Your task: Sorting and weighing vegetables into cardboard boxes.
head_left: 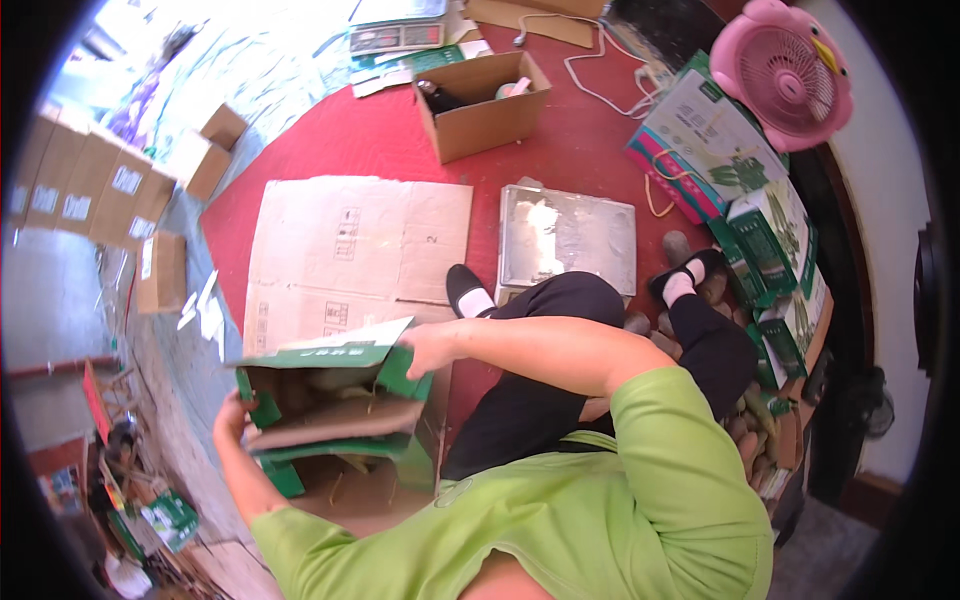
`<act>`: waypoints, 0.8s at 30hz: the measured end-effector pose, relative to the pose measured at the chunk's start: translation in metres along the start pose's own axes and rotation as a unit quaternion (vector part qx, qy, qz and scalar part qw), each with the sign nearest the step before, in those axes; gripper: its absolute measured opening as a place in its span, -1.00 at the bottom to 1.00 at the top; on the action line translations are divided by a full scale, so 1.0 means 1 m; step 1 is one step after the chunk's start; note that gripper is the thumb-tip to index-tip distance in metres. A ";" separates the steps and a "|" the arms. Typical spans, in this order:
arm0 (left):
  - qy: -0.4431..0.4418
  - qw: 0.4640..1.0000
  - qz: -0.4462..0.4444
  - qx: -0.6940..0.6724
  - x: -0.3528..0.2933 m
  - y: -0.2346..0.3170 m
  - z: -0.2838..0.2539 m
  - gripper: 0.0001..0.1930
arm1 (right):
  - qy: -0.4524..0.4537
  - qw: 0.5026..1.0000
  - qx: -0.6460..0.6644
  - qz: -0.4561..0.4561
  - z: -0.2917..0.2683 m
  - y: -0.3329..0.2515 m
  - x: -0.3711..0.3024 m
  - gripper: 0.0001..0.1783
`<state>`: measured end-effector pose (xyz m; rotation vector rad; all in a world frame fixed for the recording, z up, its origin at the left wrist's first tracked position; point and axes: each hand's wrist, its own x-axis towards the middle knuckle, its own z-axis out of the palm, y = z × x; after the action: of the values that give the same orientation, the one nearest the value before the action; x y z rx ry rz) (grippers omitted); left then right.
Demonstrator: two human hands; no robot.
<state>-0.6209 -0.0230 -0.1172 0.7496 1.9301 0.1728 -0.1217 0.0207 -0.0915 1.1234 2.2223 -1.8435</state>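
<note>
My left hand (232, 415) is closed on the left side of a green and white carton (330, 356). My right hand (430, 348) grips the same carton's upper right corner by a green flap. The carton stands with its opening toward me, flaps folded out; some pale rounded contents show dimly inside. Directly below it, on the near side, a second open green carton (410, 462) has a brown inside and cord ends. Both lie at the near part of a flattened brown cardboard sheet (360, 240). The carton edges are slightly blurred.
A silver metal platform (570, 240) lies before my legs. Beyond it stands an open brown box (490, 115). At right are green cartons (770, 235), a pink fan (785, 75) and brown oblong roots (750, 425). Brown boxes (85, 185) line the left.
</note>
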 end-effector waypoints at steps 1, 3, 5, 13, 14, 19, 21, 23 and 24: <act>-0.009 1.000 -0.002 -0.029 0.003 -0.007 -0.004 -0.58 | -0.089 0.992 -0.050 0.069 -0.008 -0.009 0.005 -0.39; -0.025 0.995 0.014 -0.095 -0.005 -0.006 -0.002 -0.61 | -0.067 0.995 -0.046 0.064 -0.026 -0.028 -0.008 -0.40; 0.009 0.999 0.026 -0.025 0.004 0.003 -0.004 -0.61 | -0.011 0.997 -0.048 0.061 -0.032 -0.016 -0.006 -0.43; 0.071 0.990 -0.005 0.119 0.004 0.004 -0.009 -0.67 | 0.119 0.991 0.060 0.002 -0.060 -0.028 -0.036 -0.52; 0.067 0.990 0.007 0.127 0.005 0.012 -0.008 -0.67 | 0.140 0.987 0.074 -0.019 -0.070 -0.024 -0.043 -0.52; 0.093 0.960 -0.020 0.263 0.022 0.038 -0.017 -0.71 | 0.279 0.951 0.128 -0.034 -0.123 0.004 -0.107 -0.54; 0.161 0.952 0.059 0.252 0.030 0.035 -0.043 -0.75 | 0.333 0.927 0.164 -0.047 -0.140 0.019 -0.143 -0.56; 0.278 0.913 0.203 0.218 0.036 0.048 -0.059 -0.80 | 0.420 0.899 0.108 -0.058 -0.152 0.044 -0.188 -0.55; 0.265 0.914 0.213 0.220 0.038 0.063 -0.039 -0.80 | 0.424 0.894 0.144 -0.006 -0.155 0.058 -0.214 -0.54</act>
<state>-0.6387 0.0570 -0.1010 1.5567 2.3214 0.2265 0.1291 0.0513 0.0036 2.3470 2.3131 -1.9664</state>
